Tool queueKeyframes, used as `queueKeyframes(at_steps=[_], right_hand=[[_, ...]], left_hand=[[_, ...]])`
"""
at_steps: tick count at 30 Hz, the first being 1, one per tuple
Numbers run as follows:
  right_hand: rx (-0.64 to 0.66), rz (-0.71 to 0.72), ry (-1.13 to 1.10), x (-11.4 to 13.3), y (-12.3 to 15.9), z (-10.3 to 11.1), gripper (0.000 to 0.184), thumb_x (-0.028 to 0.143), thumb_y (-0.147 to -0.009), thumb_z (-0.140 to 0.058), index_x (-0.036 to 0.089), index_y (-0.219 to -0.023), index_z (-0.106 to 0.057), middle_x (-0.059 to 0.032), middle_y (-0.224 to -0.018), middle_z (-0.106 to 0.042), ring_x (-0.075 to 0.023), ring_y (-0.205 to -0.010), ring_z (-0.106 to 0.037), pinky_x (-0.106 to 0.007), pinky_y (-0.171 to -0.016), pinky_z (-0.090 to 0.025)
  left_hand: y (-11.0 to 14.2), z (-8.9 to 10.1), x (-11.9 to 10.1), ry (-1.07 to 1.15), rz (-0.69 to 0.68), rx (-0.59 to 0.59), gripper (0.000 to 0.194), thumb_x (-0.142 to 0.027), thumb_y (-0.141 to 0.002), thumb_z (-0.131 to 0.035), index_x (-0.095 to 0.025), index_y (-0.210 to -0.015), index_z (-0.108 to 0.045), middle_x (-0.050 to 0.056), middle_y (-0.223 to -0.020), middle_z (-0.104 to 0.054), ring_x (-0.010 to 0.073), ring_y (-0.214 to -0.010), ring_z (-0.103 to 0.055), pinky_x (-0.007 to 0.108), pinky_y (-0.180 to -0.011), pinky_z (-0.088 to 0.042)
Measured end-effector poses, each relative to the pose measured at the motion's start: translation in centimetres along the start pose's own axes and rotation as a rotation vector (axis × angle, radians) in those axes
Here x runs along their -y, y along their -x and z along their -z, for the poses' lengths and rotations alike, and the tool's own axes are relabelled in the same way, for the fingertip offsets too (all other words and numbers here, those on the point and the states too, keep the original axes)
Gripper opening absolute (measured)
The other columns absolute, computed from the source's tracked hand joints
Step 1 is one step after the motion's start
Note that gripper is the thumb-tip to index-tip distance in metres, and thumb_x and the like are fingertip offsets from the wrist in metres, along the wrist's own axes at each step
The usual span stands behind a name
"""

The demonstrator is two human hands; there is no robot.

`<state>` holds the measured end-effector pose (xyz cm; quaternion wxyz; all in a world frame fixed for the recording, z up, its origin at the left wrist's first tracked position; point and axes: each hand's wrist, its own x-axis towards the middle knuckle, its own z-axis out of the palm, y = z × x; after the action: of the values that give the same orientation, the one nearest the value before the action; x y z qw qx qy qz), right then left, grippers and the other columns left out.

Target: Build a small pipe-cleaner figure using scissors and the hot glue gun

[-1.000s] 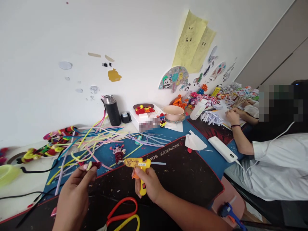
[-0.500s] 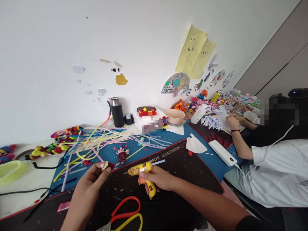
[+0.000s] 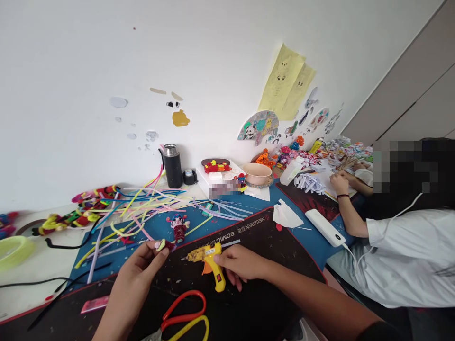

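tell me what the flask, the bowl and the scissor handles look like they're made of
Flask: probably metal, dark matte body, shiny silvery top.
Bowl: perhaps plastic or ceramic, smooth pale pink; the look leaves it open.
Scissor handles: likely plastic, glossy, red and yellow.

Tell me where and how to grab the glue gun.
Probably by the yellow grip, from the right, fingers wrapping round to the orange trigger: the grip runs down toward the person, and the nozzle points left, away from that side.
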<state>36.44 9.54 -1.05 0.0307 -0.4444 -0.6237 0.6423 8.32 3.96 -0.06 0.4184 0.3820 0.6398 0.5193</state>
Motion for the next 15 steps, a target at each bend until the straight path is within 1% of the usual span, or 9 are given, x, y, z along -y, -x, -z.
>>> queueKeyframes(at_steps=[2,5,8,10,11,15], right_hand=[[-0.028,-0.018,0.003,-0.4,0.6,0.2,0.062,0.075,-0.104,-0.054,0.020,-0.078,-0.060,0.0047,-0.052,-0.059,-0.0092,-0.037,-0.055,-0.018,-0.039,-0.031],[-0.037,-0.022,-0.006,-1.5,1.4,0.3,0.059,0.072,-0.102,-0.060,0.020,-0.077,-0.064,0.0061,-0.046,-0.055,-0.0089,-0.035,-0.049,-0.019,-0.040,-0.029],[-0.134,0.040,-0.046,-2.4,1.6,0.2,0.057,0.073,-0.099,-0.065,0.019,-0.079,-0.067,0.0089,-0.041,-0.047,-0.0086,-0.034,-0.041,-0.021,-0.041,-0.025],[-0.193,0.107,-0.113,-2.6,1.2,0.1,0.057,0.074,-0.098,-0.066,0.018,-0.085,-0.069,0.0105,-0.040,-0.043,-0.0089,-0.035,-0.038,-0.022,-0.041,-0.024],[-0.203,0.143,-0.151,-2.6,0.8,0.0,0.057,0.074,-0.097,-0.066,0.018,-0.089,-0.069,0.0109,-0.041,-0.044,-0.0089,-0.036,-0.037,-0.022,-0.042,-0.025],[-0.185,0.253,-0.249,-1.7,-1.2,-1.1,0.054,0.070,-0.097,-0.072,0.016,-0.099,-0.072,0.0105,-0.047,-0.048,-0.0078,-0.039,-0.037,-0.021,-0.044,-0.029]], left_hand=[[0.0,-0.1,-0.1,0.006,-0.002,0.000,0.062,-0.079,-0.059,-0.090,-0.024,-0.082,-0.075,0.002,-0.081,-0.070,0.0262,-0.082,-0.063,0.034,-0.076,-0.051],[0.1,-0.2,-0.1,0.012,-0.004,0.007,0.062,-0.079,-0.059,-0.090,-0.024,-0.084,-0.077,0.003,-0.082,-0.071,0.0260,-0.082,-0.063,0.034,-0.075,-0.051],[0.2,-0.3,-0.3,-0.006,-0.010,0.018,0.064,-0.082,-0.059,-0.089,-0.024,-0.085,-0.078,0.004,-0.083,-0.072,0.0252,-0.080,-0.062,0.034,-0.074,-0.050],[0.3,-0.5,-0.5,-0.012,-0.006,0.024,0.065,-0.084,-0.058,-0.088,-0.025,-0.083,-0.078,0.003,-0.082,-0.071,0.0250,-0.080,-0.061,0.035,-0.074,-0.050],[0.4,-0.5,-0.7,-0.008,0.002,0.030,0.066,-0.084,-0.057,-0.088,-0.025,-0.083,-0.077,0.003,-0.081,-0.071,0.0250,-0.079,-0.060,0.035,-0.074,-0.050],[0.7,-1.0,-1.0,0.032,0.033,0.052,0.066,-0.083,-0.054,-0.091,-0.025,-0.080,-0.076,0.002,-0.079,-0.069,0.0248,-0.079,-0.060,0.035,-0.075,-0.050]])
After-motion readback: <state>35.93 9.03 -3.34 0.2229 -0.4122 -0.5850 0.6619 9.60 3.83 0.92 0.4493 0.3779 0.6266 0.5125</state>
